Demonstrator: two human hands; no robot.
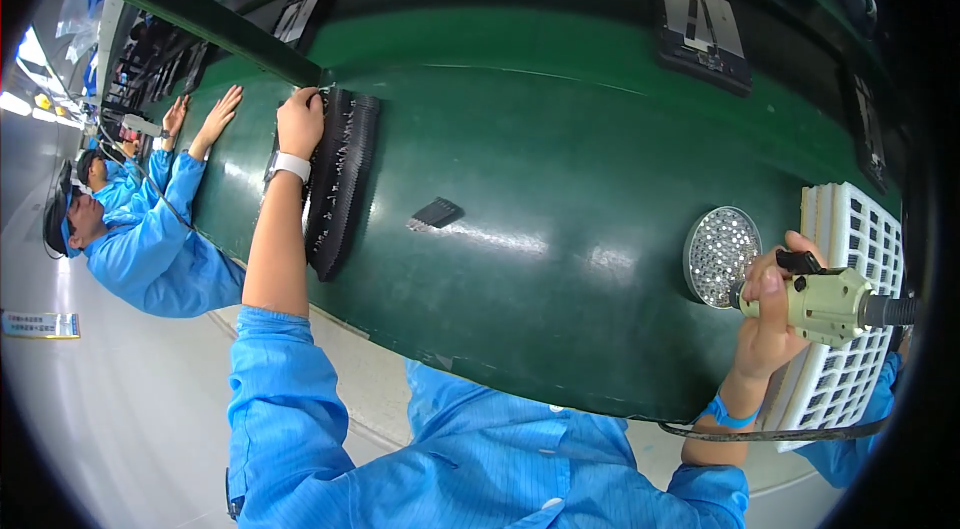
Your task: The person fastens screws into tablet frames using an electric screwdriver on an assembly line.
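My left hand [300, 124] is closed at the far end of a long black plastic part [345, 179] with ribbed, toothed edges, which lies on the green work table [540, 309]. Its fingertips are partly hidden, but they appear to grip the part's edge. In my right hand [772, 321] is a pale green power screwdriver [825, 307] with a black lever. Its tip end points left, at the rim of a round metal dish [690, 274] full of small shiny screws [724, 247]. Between my hands lies a small flat black ribbed piece [437, 213].
White grid trays [850, 229] are stacked at the right, close to my right forearm. A black cable [790, 434] runs below that wrist. Black-framed units [700, 24] stand beyond the table. A green post [220, 24] rises at the left, near a co-worker in blue [150, 259].
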